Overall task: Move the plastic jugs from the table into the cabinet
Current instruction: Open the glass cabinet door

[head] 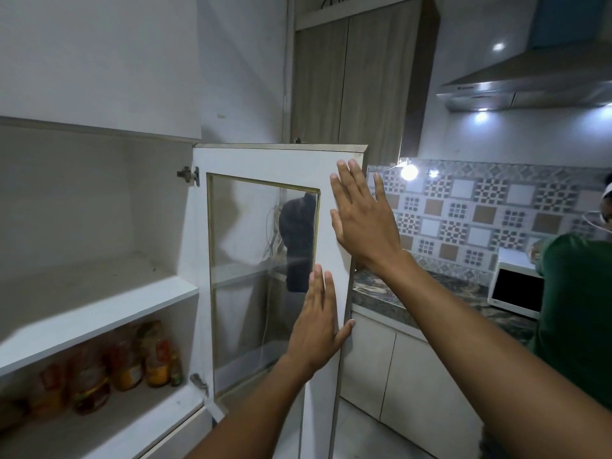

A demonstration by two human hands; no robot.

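Note:
A white cabinet [99, 299] stands open at the left. Its upper shelf is bare, and several plastic jugs [126, 362] with orange and yellow labels stand in a row on the lower shelf. The glass-paned door [265, 167] hangs open toward me. My left hand [318, 329] lies flat on the door's free edge low down, thumb hooked around the edge. Higher up, my right hand [361, 220] presses flat against the same edge with fingers spread. Neither hand holds a jug. No table is in view.
A dark stone counter [390, 296] with cream base cabinets runs to the right under a patterned tile wall. A white microwave [516, 289] sits on it. A person in a green shirt [576, 319] stands at the far right. A steel range hood [530, 84] hangs above.

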